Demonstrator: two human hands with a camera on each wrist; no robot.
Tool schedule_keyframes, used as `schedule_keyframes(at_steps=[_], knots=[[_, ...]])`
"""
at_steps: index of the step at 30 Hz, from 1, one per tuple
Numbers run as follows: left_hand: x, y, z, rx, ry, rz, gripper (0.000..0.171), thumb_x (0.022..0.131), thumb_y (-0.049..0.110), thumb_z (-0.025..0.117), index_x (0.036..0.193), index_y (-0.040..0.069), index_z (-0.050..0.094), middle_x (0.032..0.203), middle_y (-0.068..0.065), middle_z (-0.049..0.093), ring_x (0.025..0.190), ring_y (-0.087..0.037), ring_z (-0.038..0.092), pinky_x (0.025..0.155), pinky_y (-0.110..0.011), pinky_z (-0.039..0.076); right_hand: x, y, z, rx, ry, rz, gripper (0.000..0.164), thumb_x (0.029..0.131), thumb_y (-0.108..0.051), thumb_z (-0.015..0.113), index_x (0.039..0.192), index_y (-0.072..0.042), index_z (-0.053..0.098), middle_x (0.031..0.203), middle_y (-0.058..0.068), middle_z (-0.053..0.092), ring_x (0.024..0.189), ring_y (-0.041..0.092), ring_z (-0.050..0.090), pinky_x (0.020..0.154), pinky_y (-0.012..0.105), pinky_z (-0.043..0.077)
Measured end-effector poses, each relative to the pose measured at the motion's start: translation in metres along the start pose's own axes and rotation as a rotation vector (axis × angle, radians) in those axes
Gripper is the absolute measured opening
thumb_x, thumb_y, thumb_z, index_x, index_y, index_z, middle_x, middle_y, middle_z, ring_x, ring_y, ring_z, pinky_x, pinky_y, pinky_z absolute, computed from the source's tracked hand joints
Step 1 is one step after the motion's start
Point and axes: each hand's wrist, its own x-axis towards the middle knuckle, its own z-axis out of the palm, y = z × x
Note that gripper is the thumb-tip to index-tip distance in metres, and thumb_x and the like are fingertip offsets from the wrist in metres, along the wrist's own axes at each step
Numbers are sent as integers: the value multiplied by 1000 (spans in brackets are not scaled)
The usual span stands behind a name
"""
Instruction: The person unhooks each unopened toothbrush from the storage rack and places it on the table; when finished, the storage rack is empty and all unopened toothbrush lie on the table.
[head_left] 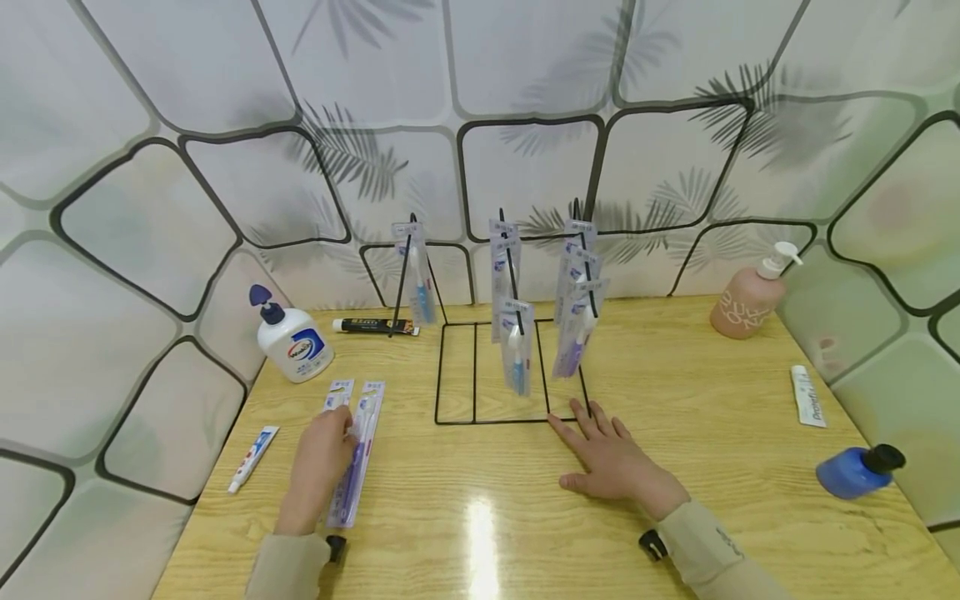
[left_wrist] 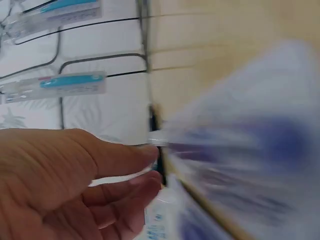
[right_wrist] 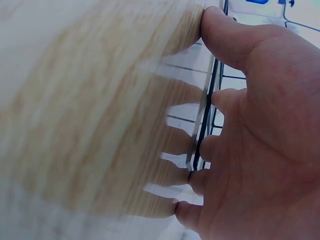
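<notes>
On the left of the table, two packaged purple toothbrushes [head_left: 363, 446] lie side by side. My left hand [head_left: 318, 454] is over them and pinches the edge of one package [left_wrist: 280, 100] between thumb and fingers; that package is blurred in the left wrist view. A black wire rack [head_left: 495, 422] stands mid-table, with packaged toothbrushes [head_left: 517, 354] on its hooks, blue on the left and middle hooks, purple on the right. My right hand [head_left: 611, 458] rests on the table with fingers spread, fingertips at the rack's front right corner.
At the left are a white pump bottle [head_left: 300, 346], a black toothpaste tube [head_left: 360, 326] and a small white tube [head_left: 253, 458]. To the right are a pink pump bottle [head_left: 746, 304], a white tube [head_left: 807, 396] and a blue bottle [head_left: 851, 475]. A patterned curtain backs the table.
</notes>
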Motion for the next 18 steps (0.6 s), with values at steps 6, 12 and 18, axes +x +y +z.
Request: schedule_keyframes(at_steps=[6,12,18], knots=[[35,22,-17,-198,106,105,15,91,7,73,105,1,68,102,-18,72,91,-33,68,76,-48,56,0,-1,-2,-15,3,-3,87,93,-52,67,163,-23,23,169,26,8,154,54,7,116,76,16],[86,55,-29,-489,157,194,23,94,8,71,116,0,68,124,-20,66,113,-38,63,87,-51,59,0,-2,-3,-7,6,-7,88,94,-52,66,163,-21,22,168,28,7,153,56,7,115,77,15],[121,76,-27,-676,190,244,19,95,4,68,114,-1,67,150,-18,49,140,-40,46,103,-59,51,-1,-4,-2,-13,-4,-5,88,93,-53,66,163,-22,23,168,28,8,153,56,8,115,77,16]])
